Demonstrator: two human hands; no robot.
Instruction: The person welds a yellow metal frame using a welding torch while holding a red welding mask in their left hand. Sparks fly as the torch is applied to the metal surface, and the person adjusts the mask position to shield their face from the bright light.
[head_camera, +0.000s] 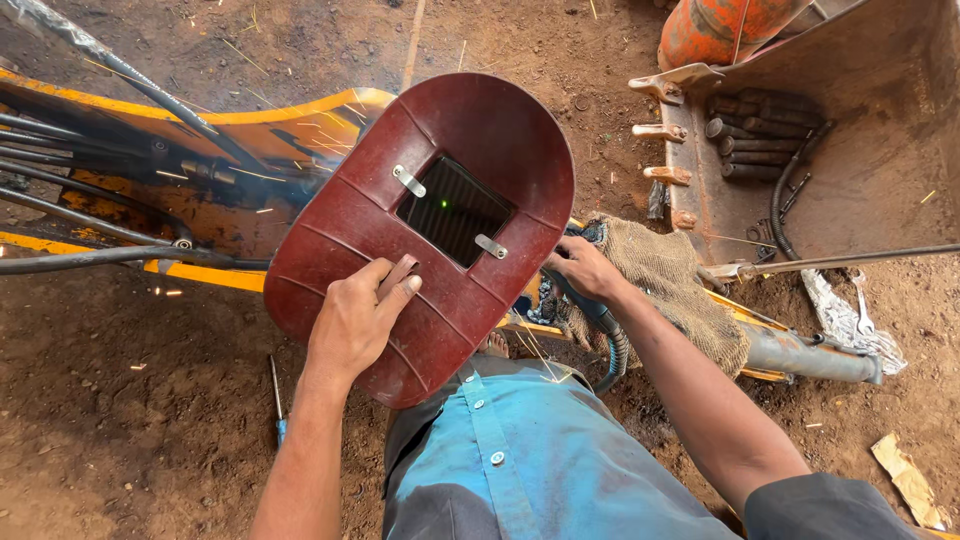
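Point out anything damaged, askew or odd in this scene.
The yellow machine arm looks worn, its paint blackened beside the red welding shield. Torn cardboard lies loose on the dirt at lower right.

There is one view only, from a camera on the person's head, looking steeply down and a little forward. It sits close: the blue shirt (520, 470) fills the near bottom edge, and both forearms reach away from it. The dirt ground (130, 420) spreads left and far. A yellow machine arm (250, 130) crosses far left, a metal bucket (860, 170) far right.
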